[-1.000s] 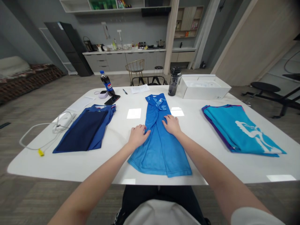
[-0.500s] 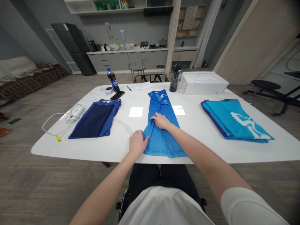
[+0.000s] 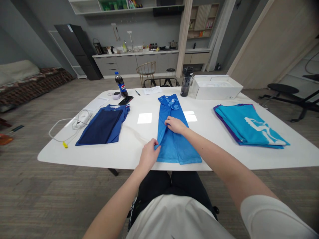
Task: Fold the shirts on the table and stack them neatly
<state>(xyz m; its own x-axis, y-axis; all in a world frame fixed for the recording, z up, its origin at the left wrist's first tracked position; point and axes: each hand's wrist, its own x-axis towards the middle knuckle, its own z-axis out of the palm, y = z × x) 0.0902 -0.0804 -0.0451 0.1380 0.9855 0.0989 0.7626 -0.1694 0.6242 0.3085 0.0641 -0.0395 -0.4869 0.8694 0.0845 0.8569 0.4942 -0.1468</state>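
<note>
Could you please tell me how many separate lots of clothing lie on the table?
3: the blue garment at the left hand and right hand, the navy pile on the left, and the turquoise pile on the right. Further pieces may be hidden within the piles.

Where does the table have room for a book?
Bare patches: between the navy clothes and bright blue shirt, and between that shirt and the turquoise clothes, beyond the right forearm. Crowded: around the cola bottle and phone, and by the flask and box.
</note>
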